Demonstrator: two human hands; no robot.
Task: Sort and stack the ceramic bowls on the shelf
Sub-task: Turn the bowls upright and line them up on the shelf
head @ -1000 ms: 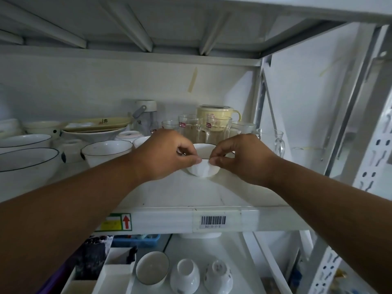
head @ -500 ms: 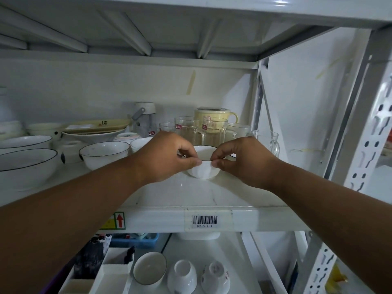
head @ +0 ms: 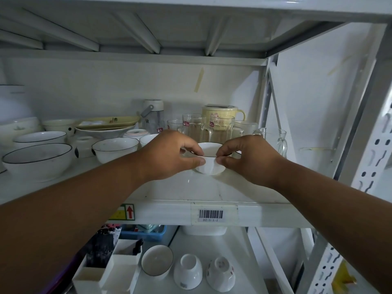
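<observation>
White ceramic fills this shelf (head: 165, 194). Between the two hands sits a small white bowl (head: 210, 164) with a thin dark rim, resting on the shelf surface near its front edge; I can see nothing inside it. The left hand (head: 167, 155) pinches the bowl's near rim, thumb on the outer wall and fingers curled over the lip. The right hand (head: 250, 160) mirrors it from the other side, thumb and forefinger nipping the same rim, so the two thumbs nearly meet. Both forearms reach in from below, wrists level.

Beyond the left hand stands a dark-rimmed bowl (head: 115, 149), with a larger one (head: 38, 160) farther out past the left forearm, both showing bare insides. Behind the hands cluster glass mugs (head: 196, 128) and a yellow lidded mug (head: 220, 115). Under the hands, on the lower shelf, one bowl (head: 157, 263) lies open-side up beside two upturned cups (head: 187, 271).
</observation>
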